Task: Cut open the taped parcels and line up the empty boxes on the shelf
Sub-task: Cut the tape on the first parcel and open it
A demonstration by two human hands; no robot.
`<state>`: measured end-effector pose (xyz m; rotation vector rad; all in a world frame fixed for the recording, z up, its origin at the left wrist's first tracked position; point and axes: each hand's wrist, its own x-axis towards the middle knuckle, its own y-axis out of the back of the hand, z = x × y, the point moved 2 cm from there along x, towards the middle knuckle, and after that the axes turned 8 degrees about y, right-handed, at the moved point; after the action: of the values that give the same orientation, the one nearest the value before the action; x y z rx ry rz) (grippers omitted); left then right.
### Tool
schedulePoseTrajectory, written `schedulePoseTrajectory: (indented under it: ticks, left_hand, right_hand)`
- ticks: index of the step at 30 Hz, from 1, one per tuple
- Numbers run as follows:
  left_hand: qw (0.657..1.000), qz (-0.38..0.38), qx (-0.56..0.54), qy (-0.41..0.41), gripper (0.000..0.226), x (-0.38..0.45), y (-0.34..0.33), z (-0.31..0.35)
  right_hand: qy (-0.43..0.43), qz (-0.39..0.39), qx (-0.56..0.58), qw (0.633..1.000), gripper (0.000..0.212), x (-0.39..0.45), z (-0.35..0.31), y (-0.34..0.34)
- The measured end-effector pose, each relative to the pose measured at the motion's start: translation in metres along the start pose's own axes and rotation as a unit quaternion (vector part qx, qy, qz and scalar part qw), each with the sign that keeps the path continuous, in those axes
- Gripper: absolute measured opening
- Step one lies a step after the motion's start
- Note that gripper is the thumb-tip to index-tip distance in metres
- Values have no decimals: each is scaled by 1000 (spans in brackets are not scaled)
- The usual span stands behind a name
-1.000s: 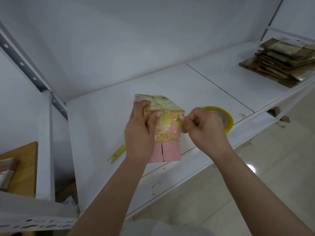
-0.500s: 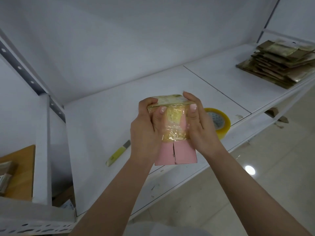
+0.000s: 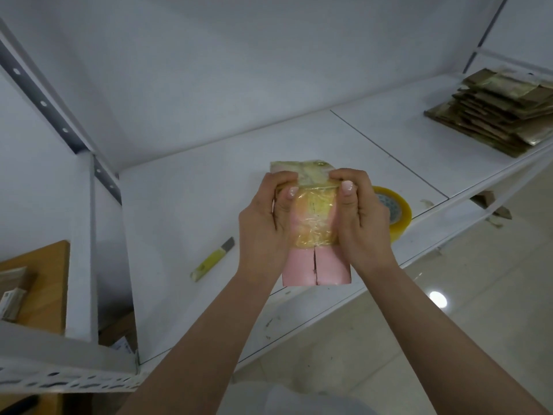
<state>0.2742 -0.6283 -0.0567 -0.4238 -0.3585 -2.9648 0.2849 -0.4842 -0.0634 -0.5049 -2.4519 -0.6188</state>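
Observation:
I hold a small pink parcel (image 3: 316, 269) above the white shelf (image 3: 185, 211). Yellowish clear tape wraps its upper half. A slit runs down the middle of its pink face. My left hand (image 3: 266, 223) grips its left side, thumb pressed on the taped front. My right hand (image 3: 360, 218) grips the right side the same way, fingers curled over the top edge. A yellow utility knife (image 3: 213, 259) lies on the shelf to the left of my hands, its blade out.
A roll of yellowish packing tape (image 3: 395, 214) stands on the shelf behind my right hand. A stack of flattened brown boxes (image 3: 496, 118) lies at the far right of the shelf. A wooden surface (image 3: 42, 277) with papers sits lower left. Tiled floor lies below.
One second ago my right hand pinched the tape at the parcel's right edge. It has moved onto the parcel, and both hands now grip its sides with fingers curled over the top.

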Motion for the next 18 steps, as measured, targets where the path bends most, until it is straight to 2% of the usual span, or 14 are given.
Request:
schedulePoseTrajectory:
  ticks: [4, 9, 11, 13, 15, 18]
  left_hand:
    - [1000, -4, 9, -18, 22, 1, 1, -11]
    - [994, -102, 30, 21, 27, 0, 13, -35]
    - [994, -98, 32, 39, 38, -4, 12, -43]
    - [996, -76, 31, 39, 37, -7, 11, -47]
    - [995, -81, 31, 43, 31, -8, 12, -48]
    - [987, -144, 19, 64, 34, -5, 19, -55]
  right_hand:
    - [31, 9, -1, 999, 47, -8, 1, -4]
    - [17, -65, 30, 997, 51, -24, 13, -9]
    - [17, -80, 25, 996, 59, -30, 17, -11]
    - [20, -87, 17, 996, 68, -35, 18, -12]
    - [0, -92, 26, 995, 65, -38, 23, -11]
    - [-18, -103, 55, 993, 57, -38, 25, -6]
